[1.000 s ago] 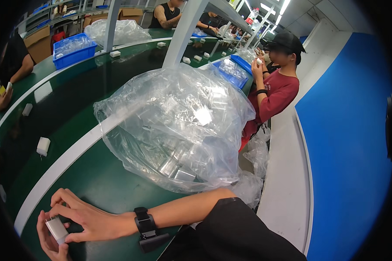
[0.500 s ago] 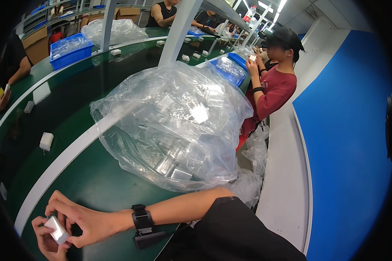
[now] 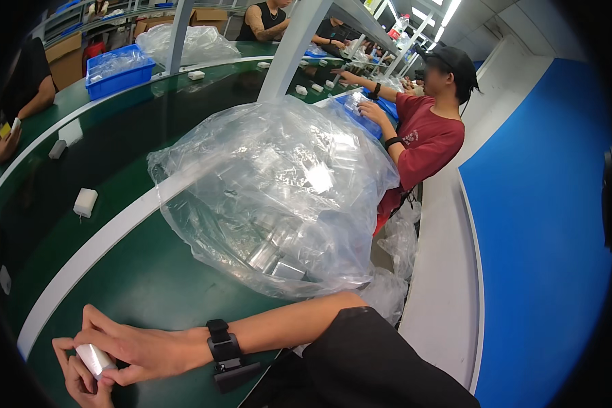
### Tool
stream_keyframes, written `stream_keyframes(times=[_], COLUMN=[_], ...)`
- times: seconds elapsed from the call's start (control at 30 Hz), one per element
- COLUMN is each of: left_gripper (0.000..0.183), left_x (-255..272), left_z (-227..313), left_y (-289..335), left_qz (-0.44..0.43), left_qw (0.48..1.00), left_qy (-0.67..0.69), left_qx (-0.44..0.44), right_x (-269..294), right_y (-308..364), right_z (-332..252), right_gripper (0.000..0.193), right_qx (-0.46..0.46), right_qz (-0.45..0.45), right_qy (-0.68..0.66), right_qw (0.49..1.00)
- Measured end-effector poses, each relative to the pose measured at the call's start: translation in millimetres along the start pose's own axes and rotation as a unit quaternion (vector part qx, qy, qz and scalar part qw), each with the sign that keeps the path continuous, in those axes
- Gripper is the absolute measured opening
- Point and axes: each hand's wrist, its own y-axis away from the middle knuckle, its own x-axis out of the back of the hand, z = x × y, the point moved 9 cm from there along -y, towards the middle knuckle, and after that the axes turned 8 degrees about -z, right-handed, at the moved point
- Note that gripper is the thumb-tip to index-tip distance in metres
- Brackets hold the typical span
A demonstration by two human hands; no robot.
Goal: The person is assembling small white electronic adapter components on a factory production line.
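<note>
At the lower left, both my hands hold a small white box-shaped piece [image 3: 96,360] with a shiny face, above the green work surface. My left hand [image 3: 77,372] grips it from the left and below, fingers bent around it. My right hand [image 3: 130,348] reaches across from the right, its thumb at the near end and its fingers over the far end, partly hiding the piece. A black strap with a small device [image 3: 224,350] circles my right wrist. Beyond the forearm lies a large clear plastic bag [image 3: 285,204] containing transparent plastic cases.
A pale rail [image 3: 92,251] divides the green surface from a dark belt carrying several white pieces, one white box [image 3: 85,202] nearest. A co-worker in a red shirt [image 3: 432,139] stands beside a blue bin [image 3: 360,119]. Another blue bin [image 3: 119,81] stands across the belt.
My right fingers have closed further over the far end of the piece. Pieces on the belt have shifted away and rightward. The red-shirted co-worker has lowered one hand and stretched the other toward the belt.
</note>
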Motion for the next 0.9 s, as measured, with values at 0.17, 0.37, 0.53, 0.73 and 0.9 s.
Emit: stream_keyframes(times=[0.17, 0.37, 0.53, 0.73, 0.9], left_gripper=[0.041, 0.088, 0.076, 0.071, 0.075], left_x=[5, -4, 0, -2, 1], left_z=[6, -31, -25, -11, -12], left_y=[0, -8, 0, -12, -7], left_qz=[0.046, 0.083, 0.037, 0.000, -0.018], left_qw=[0.997, 0.961, 0.956, 0.955, 0.965], left_qy=[0.061, 0.255, 0.276, 0.295, 0.262], left_qx=[-0.015, 0.069, 0.095, 0.003, -0.001], right_x=[0, 14, 11, 14, 10], right_y=[-6, 4, -3, -4, -7], right_z=[-1, 5, -6, -7, -2], right_gripper=[0.057, 0.064, 0.061, 0.063, 0.065], right_qx=[0.001, 0.004, 0.004, 0.012, 0.005], right_qz=[0.006, 0.048, 0.043, 0.039, 0.037], right_qy=[0.038, -0.008, 0.039, 0.131, 0.142], right_qw=[0.999, 0.999, 0.998, 0.990, 0.989])
